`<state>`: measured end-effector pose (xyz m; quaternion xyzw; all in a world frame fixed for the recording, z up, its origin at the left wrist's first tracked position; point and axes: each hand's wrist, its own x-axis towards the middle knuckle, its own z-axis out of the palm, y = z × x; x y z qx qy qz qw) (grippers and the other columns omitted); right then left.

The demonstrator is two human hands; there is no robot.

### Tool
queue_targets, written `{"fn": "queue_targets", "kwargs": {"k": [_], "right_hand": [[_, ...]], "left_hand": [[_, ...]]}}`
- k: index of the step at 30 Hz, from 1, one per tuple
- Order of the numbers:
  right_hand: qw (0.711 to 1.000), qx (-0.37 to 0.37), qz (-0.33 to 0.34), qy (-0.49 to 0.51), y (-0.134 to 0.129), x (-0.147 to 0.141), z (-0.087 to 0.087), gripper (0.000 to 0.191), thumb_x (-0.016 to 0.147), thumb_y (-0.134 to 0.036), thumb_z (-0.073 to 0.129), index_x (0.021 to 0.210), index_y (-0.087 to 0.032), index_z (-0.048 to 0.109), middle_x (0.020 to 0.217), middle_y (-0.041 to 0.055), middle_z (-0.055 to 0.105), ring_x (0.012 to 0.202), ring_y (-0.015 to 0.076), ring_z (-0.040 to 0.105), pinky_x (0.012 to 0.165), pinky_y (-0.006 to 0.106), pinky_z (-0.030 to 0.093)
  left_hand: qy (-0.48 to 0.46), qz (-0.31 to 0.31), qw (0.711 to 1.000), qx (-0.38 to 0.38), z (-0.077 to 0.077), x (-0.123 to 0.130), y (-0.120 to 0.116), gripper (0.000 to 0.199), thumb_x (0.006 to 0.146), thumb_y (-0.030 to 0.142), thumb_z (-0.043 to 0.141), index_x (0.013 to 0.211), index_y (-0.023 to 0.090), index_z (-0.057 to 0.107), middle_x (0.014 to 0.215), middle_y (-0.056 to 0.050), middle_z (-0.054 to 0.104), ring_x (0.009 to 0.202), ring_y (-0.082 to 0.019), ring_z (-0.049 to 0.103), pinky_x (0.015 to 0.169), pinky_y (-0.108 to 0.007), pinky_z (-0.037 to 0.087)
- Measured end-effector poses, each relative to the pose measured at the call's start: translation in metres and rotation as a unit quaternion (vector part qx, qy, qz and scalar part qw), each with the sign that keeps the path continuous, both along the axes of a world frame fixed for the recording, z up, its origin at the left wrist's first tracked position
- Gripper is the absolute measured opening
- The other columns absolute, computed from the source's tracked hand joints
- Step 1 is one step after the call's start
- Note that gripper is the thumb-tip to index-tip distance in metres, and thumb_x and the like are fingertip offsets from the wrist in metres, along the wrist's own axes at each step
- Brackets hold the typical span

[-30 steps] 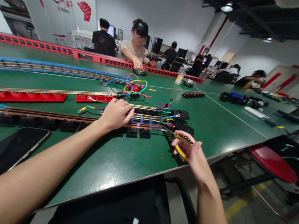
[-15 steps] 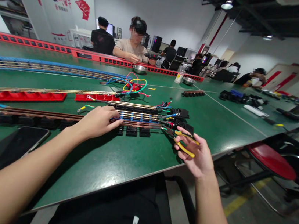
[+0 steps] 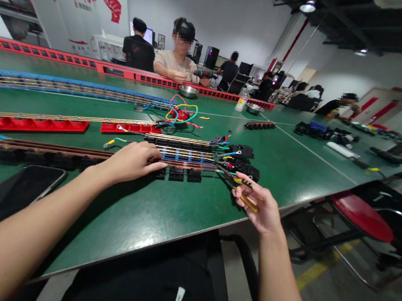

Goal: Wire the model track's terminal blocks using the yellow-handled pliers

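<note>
My left hand (image 3: 134,160) is closed around long copper-brown conductor strips (image 3: 55,148), thumb along the near side and fingers over the top. My right hand (image 3: 262,210) grips pliers with yellow-and-black handles (image 3: 247,183), fingers wrapped round them. Their dark jaws point left at the right end of the strips, by a green wire; whether they bite on it is too small to tell. Behind the strips lies a blue-and-black rail section (image 3: 185,155) with metal bars. Wires with ring terminals (image 3: 237,153) and black end pieces (image 3: 245,168) sit at its right end.
A dark phone (image 3: 41,183) lies at the left near my forearm. Red holders (image 3: 36,126), a curved blue rail (image 3: 63,87) and coloured looped wires (image 3: 182,113) are farther back. Across the table, a person (image 3: 176,60) holds a power tool. A red stool (image 3: 364,216) stands right.
My right hand has drawn the plier handles closer together, its fingers curling in, and shifted slightly left. My left hand keeps its hold on the strips.
</note>
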<state>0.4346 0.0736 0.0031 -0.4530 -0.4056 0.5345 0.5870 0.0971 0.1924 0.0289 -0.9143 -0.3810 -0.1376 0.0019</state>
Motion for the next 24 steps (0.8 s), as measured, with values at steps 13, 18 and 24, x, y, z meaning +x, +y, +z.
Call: {"fn": "queue_targets", "kwargs": {"k": [13, 18, 24], "right_hand": [[0.963, 0.108, 0.067, -0.236, -0.003, 0.009, -0.007, 0.045, 0.076, -0.036, 0.069, 0.119, -0.021, 0.071, 0.076, 0.0021, 0.063, 0.066, 0.0158, 0.050, 0.063, 0.030, 0.038], [0.931, 0.143, 0.074, -0.327, -0.005, 0.006, 0.001, 0.043, 0.080, -0.041, 0.067, 0.119, -0.022, 0.071, 0.079, 0.0027, 0.064, 0.072, 0.0185, 0.055, 0.068, 0.031, 0.043], [0.906, 0.167, 0.085, -0.380, -0.007, 0.008, -0.001, 0.042, 0.086, -0.038, 0.064, 0.124, -0.021, 0.067, 0.084, 0.0037, 0.064, 0.076, 0.0186, 0.057, 0.071, 0.030, 0.044]], "left_hand": [[0.034, 0.015, 0.999, 0.039, 0.000, 0.002, -0.001, 0.040, 0.096, 0.050, 0.040, 0.091, 0.019, 0.066, 0.087, -0.007, 0.067, 0.082, -0.023, 0.061, 0.070, -0.034, 0.042], [0.045, 0.024, 0.998, 0.044, 0.000, 0.002, -0.001, 0.039, 0.096, 0.049, 0.041, 0.091, 0.020, 0.065, 0.089, -0.007, 0.067, 0.083, -0.023, 0.061, 0.069, -0.033, 0.039], [0.046, 0.027, 0.997, 0.047, -0.001, 0.003, -0.001, 0.041, 0.096, 0.051, 0.039, 0.090, 0.020, 0.065, 0.090, -0.006, 0.067, 0.085, -0.023, 0.062, 0.067, -0.033, 0.038]]}}
